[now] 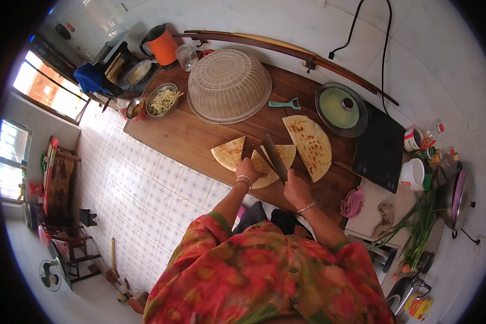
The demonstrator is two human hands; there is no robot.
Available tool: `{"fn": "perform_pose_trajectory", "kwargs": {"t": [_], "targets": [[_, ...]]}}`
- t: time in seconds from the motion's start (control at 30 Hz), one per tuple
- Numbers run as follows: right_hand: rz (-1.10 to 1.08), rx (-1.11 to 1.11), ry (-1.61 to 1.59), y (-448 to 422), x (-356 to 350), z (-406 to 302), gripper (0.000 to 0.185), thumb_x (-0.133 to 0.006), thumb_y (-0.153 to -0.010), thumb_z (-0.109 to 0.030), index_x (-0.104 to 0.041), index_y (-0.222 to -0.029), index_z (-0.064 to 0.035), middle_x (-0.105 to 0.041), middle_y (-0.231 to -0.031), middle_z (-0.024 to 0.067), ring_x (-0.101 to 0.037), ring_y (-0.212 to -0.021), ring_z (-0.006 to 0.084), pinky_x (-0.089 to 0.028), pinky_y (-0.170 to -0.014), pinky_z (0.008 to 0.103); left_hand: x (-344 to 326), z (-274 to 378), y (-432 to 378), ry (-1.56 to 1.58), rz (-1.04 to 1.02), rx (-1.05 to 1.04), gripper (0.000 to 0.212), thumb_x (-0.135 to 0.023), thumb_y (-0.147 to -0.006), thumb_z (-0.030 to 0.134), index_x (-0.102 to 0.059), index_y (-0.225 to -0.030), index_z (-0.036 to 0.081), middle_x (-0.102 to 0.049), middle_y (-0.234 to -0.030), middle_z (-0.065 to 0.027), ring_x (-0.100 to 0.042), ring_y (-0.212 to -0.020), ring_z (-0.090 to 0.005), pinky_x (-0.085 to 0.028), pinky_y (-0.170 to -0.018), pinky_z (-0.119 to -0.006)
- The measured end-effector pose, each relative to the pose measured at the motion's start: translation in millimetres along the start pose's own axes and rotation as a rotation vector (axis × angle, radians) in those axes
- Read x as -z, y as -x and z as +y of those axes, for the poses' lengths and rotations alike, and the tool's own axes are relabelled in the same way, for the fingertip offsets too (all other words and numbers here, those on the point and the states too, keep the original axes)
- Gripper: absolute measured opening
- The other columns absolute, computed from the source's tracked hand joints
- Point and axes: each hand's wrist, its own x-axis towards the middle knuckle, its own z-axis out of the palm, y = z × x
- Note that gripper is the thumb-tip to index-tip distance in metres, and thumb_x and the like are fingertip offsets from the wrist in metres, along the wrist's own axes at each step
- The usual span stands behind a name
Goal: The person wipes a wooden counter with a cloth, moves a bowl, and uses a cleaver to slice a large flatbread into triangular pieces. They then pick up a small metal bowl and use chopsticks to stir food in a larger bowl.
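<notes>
My right hand (297, 191) grips the handle of a kitchen knife (274, 157), its wide blade slanting up and left over the cut flatbread. On the middle flatbread wedge (263, 168) rests my left hand (249, 170), holding it down with the thumb spread toward the blade. Another wedge (229, 154) lies just left of my left fingers. To the right of the blade is a third wedge (285, 154), partly hidden by the knife. Farther right, a browned half-round flatbread (310, 146) lies on the wooden counter (174, 131).
Behind the bread stand an upturned woven basket (231, 87), a teal peeler (284, 104) and a glass-lidded pan (336, 107). A black cooktop (378, 150) and pink cloth (352, 201) are at right. A bowl of pale strips (163, 100) and an orange kettle (164, 46) stand left.
</notes>
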Motion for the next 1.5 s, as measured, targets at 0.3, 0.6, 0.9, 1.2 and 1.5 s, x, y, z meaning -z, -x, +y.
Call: {"fn": "perform_pose_trajectory", "kwargs": {"t": [0.3,0.6,0.9,1.2,1.5], "targets": [[0.13,-0.237,-0.092,47.2,16.7,37.0,0.04,-0.054,-0.083,-0.011,-0.039,-0.116,0.0043,-0.058,-0.075,0.0262,-0.058,-0.071,0.0433,-0.046,-0.06,0.0508,14.1,-1.2,6.8,1.081,-0.32,-0.044,0.036,-0.076,-0.071,0.019,-0.057,-0.094,-0.001,-0.064,-0.087,-0.0114,-0.064,-0.076,-0.0237,-0.053,-0.065,-0.033],[0.09,-0.318,-0.111,67.2,10.7,46.6,0.041,-0.055,-0.081,-0.011,-0.038,-0.116,0.0014,-0.058,-0.085,0.0297,-0.056,-0.08,0.0474,-0.044,-0.067,0.0545,-38.0,36.3,-29.2,1.79,-0.47,0.254,0.022,-0.063,-0.081,0.005,-0.055,-0.099,-0.003,-0.062,-0.092,-0.0142,-0.064,-0.075,-0.0267,-0.054,-0.063,-0.042],[0.101,-0.271,-0.096,62.0,-2.9,45.0,0.036,-0.052,-0.08,-0.009,-0.04,-0.112,0.0016,-0.06,-0.078,0.0274,-0.058,-0.075,0.0451,-0.046,-0.066,0.0531,-65.2,35.0,-50.5,1.735,-0.331,0.504,0.027,-0.062,-0.08,0.005,-0.054,-0.104,-0.004,-0.062,-0.096,-0.0162,-0.064,-0.079,-0.0311,-0.054,-0.064,-0.048],[0.087,-0.278,-0.147,50.7,-4.2,45.4,0.046,-0.054,-0.08,-0.012,-0.037,-0.12,0.0022,-0.058,-0.087,0.0306,-0.057,-0.082,0.0464,-0.045,-0.07,0.0531,-25.5,63.0,-30.6,1.516,-0.072,0.431,0.032,-0.067,-0.073,-0.004,-0.051,-0.101,-0.003,-0.062,-0.093,-0.0188,-0.065,-0.079,-0.0266,-0.055,-0.061,-0.042],[0.046,-0.136,-0.143,18.2,6.1,6.3,0.04,-0.052,-0.082,-0.016,-0.039,-0.116,-0.0003,-0.06,-0.078,0.0276,-0.058,-0.075,0.0453,-0.044,-0.065,0.0545,61.7,-12.3,-42.8,1.42,-0.018,0.115,0.032,-0.071,-0.074,0.01,-0.055,-0.098,-0.004,-0.064,-0.091,-0.0142,-0.065,-0.074,-0.0209,-0.055,-0.061,-0.034]]}}
